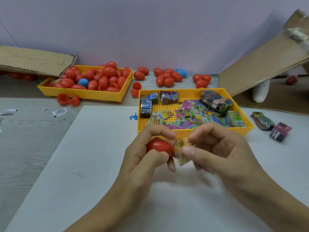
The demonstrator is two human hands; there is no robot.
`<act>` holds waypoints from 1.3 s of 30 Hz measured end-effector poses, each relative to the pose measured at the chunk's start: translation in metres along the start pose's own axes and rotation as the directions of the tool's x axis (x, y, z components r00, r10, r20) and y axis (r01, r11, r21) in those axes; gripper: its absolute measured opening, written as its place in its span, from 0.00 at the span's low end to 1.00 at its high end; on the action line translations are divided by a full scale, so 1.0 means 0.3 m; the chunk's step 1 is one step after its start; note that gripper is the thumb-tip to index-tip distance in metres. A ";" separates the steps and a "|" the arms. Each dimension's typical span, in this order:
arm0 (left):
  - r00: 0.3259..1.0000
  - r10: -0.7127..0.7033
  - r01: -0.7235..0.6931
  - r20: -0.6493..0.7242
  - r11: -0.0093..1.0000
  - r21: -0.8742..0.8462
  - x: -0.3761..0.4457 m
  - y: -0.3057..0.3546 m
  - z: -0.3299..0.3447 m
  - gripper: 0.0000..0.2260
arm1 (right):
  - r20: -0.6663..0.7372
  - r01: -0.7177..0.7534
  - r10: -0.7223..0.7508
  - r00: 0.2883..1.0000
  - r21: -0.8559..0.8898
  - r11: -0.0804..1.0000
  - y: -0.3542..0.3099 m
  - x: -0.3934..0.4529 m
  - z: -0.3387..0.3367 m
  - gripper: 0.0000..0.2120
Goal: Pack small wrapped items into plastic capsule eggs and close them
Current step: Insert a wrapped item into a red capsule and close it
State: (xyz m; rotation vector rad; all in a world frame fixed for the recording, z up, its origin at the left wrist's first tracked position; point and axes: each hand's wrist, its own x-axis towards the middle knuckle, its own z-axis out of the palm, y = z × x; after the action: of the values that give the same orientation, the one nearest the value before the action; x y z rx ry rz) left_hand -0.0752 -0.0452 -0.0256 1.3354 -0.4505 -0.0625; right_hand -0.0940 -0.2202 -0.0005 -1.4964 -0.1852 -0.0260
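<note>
My left hand [143, 158] grips a red capsule egg half [159, 147] above the white board. Right beside it, my right hand [215, 148] pinches a small wrapped item [181, 152] in clear, yellow-green printed wrap, held at the egg half's open side. Whether the item is partly inside the egg I cannot tell. Just behind my hands stands a yellow tray [194, 132] holding several colourful wrapped items and bundled packs.
A second yellow tray [83, 95] at the back left is heaped with red eggs and one blue one. Loose red eggs [167, 77] and open halves [67, 99] lie along the wall. Cardboard flaps stand at both back corners. Two wrapped bundles [270, 127] lie right of the near tray.
</note>
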 end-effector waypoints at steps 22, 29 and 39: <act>0.993 0.087 -0.085 -0.075 0.996 0.027 -0.005 0.016 0.029 0.09 | -0.175 0.223 -0.261 0.949 -0.210 0.952 0.022 -0.021 0.026 0.11; 0.993 0.098 -0.094 -0.072 0.994 0.052 -0.008 0.015 0.028 0.10 | -0.185 0.206 -0.254 0.949 -0.244 0.947 0.025 -0.023 0.024 0.11; 0.984 0.152 -0.131 -0.098 0.972 0.196 0.003 0.009 0.008 0.13 | -0.198 0.189 -0.258 0.946 -0.311 0.931 0.017 -0.024 0.027 0.18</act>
State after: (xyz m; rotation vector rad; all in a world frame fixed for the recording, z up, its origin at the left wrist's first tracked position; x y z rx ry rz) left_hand -0.0759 -0.0471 -0.0224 1.4805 -0.4634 0.1772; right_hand -0.1013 -0.2125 -0.0060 -1.7414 -0.1653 -0.4315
